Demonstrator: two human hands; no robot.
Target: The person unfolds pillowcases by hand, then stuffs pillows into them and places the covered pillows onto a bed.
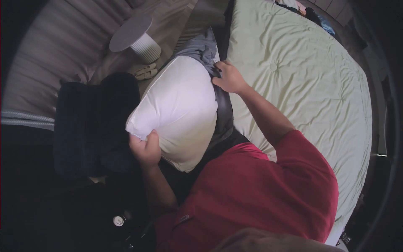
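Observation:
A white pillow lies across the middle of the view, its far end inside a grey pillowcase. At the pillow's near left corner, my left hand is closed on the white fabric. My right hand pinches the edge of the grey case at the pillow's right side. Part of the case hangs down along the pillow's right edge, next to the bed.
The bed with a pale green cover fills the right side. A dark blue armchair is at the left. Beyond are a round side table, slippers and curtains. Clothes lie past the bed's far edge.

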